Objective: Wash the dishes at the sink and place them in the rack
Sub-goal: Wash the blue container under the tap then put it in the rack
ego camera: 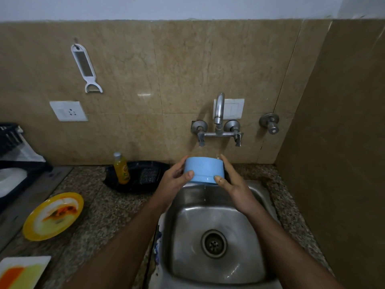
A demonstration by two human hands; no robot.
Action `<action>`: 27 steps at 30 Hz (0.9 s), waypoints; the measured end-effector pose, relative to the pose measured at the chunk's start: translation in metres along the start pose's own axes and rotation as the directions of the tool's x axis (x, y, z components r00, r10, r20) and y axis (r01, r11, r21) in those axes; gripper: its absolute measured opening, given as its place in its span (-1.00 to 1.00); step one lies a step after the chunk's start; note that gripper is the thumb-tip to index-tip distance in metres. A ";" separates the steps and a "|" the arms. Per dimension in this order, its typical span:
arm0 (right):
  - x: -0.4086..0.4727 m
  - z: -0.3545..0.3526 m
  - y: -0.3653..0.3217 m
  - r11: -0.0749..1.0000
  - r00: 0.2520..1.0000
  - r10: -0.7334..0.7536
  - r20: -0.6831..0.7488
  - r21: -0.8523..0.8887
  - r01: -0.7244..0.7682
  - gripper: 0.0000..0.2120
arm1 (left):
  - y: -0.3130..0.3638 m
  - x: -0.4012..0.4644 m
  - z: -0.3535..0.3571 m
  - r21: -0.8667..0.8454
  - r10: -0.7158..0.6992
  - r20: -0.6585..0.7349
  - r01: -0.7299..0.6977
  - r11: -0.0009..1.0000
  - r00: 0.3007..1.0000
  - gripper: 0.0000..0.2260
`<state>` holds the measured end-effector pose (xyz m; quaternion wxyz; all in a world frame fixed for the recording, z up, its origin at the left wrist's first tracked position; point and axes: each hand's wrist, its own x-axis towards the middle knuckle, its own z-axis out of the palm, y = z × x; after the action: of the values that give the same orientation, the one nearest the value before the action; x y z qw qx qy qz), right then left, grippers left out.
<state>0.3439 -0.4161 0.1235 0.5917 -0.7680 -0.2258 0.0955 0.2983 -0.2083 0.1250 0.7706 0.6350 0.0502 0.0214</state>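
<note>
Head view: big steel sink (258, 197) sits near-right in the worktop (100, 207), drying rack (12, 142) far left. Blue bowl (204, 170) hangs over the sink's far edge under the tap (219, 109), held on its side, base toward the person, mouth facing the wall. Left hand (177, 180) and right hand (231, 182) each wrap fingers around its sides. Probably light, stiff plastic, wet and slippery, so clamping rim and base seems safest.

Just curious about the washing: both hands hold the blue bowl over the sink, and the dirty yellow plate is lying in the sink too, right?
Not quite. The head view shows the yellow plate on the countertop left of the sink, not in it. Both hands, left and right, do hold the blue bowl.
</note>
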 end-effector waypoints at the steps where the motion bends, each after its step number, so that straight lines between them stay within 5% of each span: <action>1: 0.000 0.000 0.000 1.000 1.000 -0.007 -0.008 -0.005 0.007 -0.27 | 0.001 -0.001 0.001 -0.009 0.004 -0.003 -0.004 1.000 1.000 -0.32; 7: -0.002 0.002 -0.006 0.989 0.997 -0.065 -0.036 -0.137 0.060 -0.26 | 0.003 -0.001 0.002 0.009 0.005 -0.002 -0.005 1.000 1.000 -0.38; 12: 0.008 -0.011 -0.009 0.975 0.998 0.053 0.045 -0.218 -0.042 -0.23 | 0.005 -0.001 0.008 0.171 -0.097 -0.006 0.096 0.981 0.995 -0.75; 21: 0.007 -0.007 -0.014 0.978 1.000 -0.017 -0.022 -0.209 0.012 -0.31 | 0.009 0.004 0.010 0.155 -0.033 -0.047 0.040 0.987 0.998 -0.45; 27: 0.010 -0.005 -0.006 0.971 0.998 0.049 0.049 -0.235 -0.036 -0.25 | 0.017 0.006 0.007 0.181 -0.118 -0.023 0.120 0.976 0.993 -0.67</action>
<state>0.3535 -0.4150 0.1317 0.4887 -0.8340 -0.2349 0.1019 0.3058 -0.2114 0.1424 0.7091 0.6983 0.0943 -0.0255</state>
